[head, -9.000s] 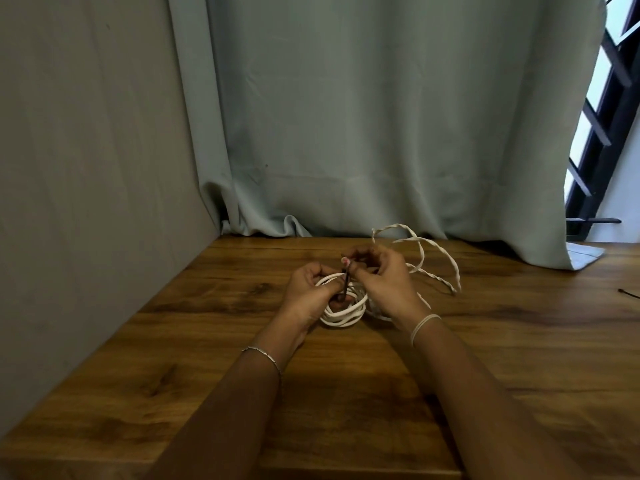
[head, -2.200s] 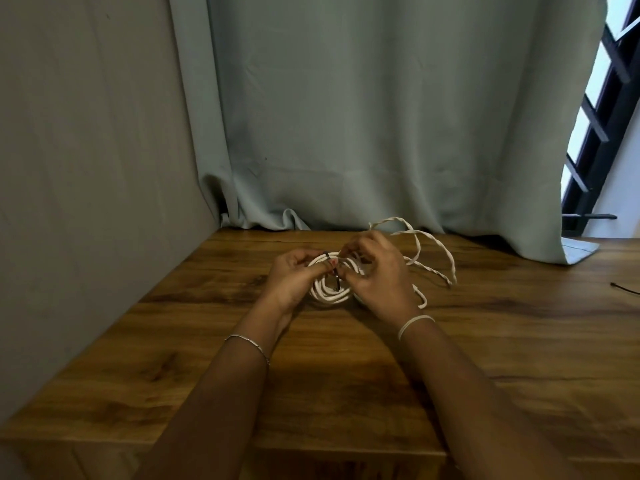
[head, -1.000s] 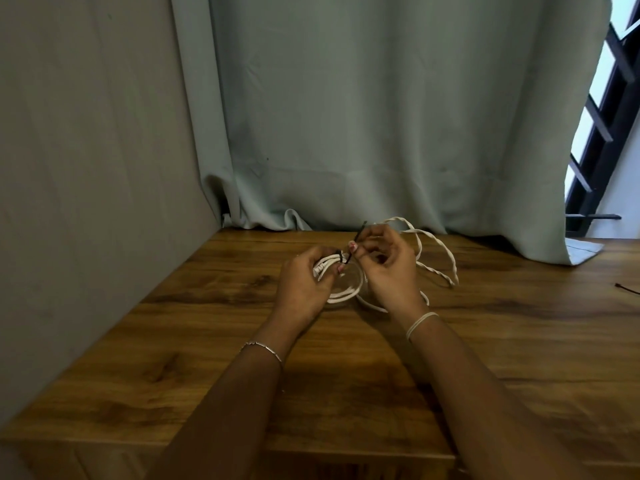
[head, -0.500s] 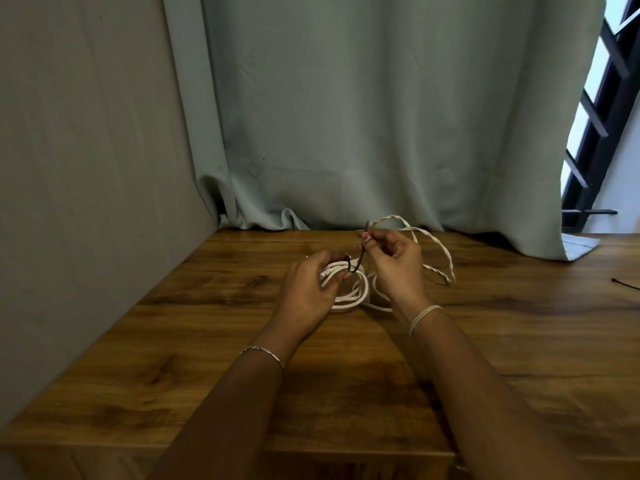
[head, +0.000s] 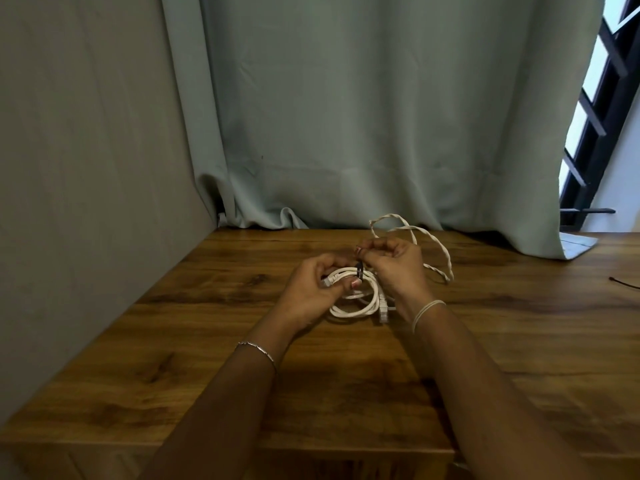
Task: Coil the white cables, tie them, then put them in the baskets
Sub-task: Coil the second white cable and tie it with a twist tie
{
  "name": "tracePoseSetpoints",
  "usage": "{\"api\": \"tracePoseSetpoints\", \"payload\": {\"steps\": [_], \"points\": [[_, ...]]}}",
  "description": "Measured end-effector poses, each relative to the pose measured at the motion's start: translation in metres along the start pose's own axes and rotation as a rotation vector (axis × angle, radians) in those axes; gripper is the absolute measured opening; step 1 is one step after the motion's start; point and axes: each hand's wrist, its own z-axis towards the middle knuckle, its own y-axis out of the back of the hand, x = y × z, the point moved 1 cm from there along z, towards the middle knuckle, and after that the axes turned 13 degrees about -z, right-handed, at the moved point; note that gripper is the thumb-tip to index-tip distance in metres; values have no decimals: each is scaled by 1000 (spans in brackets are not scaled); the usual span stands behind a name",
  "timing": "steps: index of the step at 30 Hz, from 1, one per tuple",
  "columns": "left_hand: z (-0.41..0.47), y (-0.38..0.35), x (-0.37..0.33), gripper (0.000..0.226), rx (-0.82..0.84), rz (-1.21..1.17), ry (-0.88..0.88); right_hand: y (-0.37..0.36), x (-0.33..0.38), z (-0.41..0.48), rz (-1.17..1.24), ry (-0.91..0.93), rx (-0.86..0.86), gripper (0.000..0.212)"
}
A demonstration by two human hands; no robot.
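A coiled white cable [head: 360,308] lies on the wooden table [head: 207,358] between my hands, one plug end hanging at its right. My left hand [head: 313,287] grips the coil's upper left side, thumb pressed on the strands. A thin black tie [head: 359,271] wraps around the coil's top. My right hand [head: 394,261] pinches the upper end of that tie just above the coil. Behind my right hand a second, twisted white cable [head: 433,247] lies loose in open loops. No basket is in view.
A grey wall stands on the left and a grey-green curtain [head: 363,116] hangs along the table's back edge. Another black tie [head: 625,283] lies at the far right of the table. A window with black bars [head: 595,133] is at the upper right.
The coil has dropped flatter onto the table. My right hand has come down closer to the coil, and the black tie now sits tighter around the strands.
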Motion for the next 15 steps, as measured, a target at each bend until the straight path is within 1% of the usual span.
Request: {"api": "tracePoseSetpoints", "payload": {"steps": [4,6,8,11,15], "points": [[-4,-3,-4,40,-4,-68,-2,-1,-6,3,-70,-93,77,11],[-4,-3,-5,44,-7,-39,-5,0,-8,5,-88,-111,123,7],[-4,-2,-6,43,-18,20,-22,0,-9,4,-121,-113,151,6],[-3,-1,-5,38,-49,42,-32,-3,-9,2,-134,-101,187,16],[1,3,0,28,-132,41,-38,-4,-7,1,-106,-147,315,21]]}}
